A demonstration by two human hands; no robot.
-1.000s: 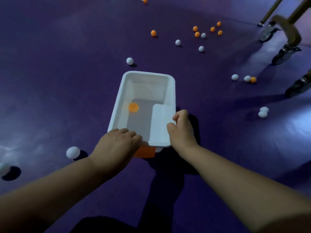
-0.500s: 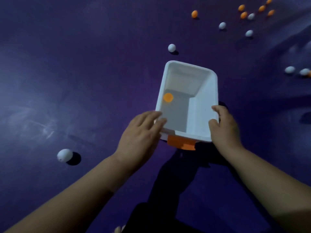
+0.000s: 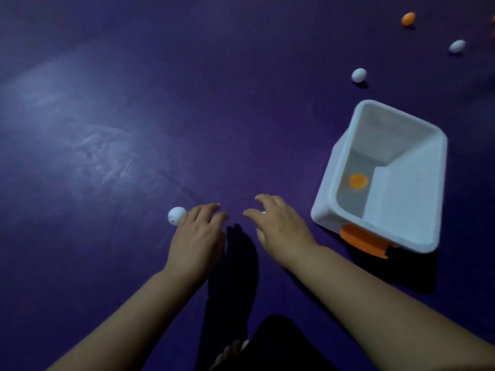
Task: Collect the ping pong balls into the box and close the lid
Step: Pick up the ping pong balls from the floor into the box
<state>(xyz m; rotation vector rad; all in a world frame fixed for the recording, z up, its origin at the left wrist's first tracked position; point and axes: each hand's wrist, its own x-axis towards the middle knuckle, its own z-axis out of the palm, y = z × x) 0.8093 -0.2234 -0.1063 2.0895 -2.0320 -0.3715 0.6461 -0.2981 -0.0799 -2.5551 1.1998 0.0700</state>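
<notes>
A white box (image 3: 412, 196) with an orange latch (image 3: 364, 241) stands open on the purple floor at the right, with one orange ball (image 3: 358, 181) inside. A white ball (image 3: 176, 215) lies on the floor just left of my left hand (image 3: 197, 236), whose fingers are loosely spread and reach beside it; whether they touch it is unclear. My right hand (image 3: 280, 227) hovers open over the floor, left of the box and apart from it. No lid is in view.
More balls lie farther off at the upper right: a white ball (image 3: 359, 75), another white ball (image 3: 457, 46) and an orange ball (image 3: 408, 18). My bare foot (image 3: 230, 354) shows at the bottom edge.
Both hands have let go of the box and moved left. The view has swung left, so the box now sits at the right. My left hand has come next to the white ball.
</notes>
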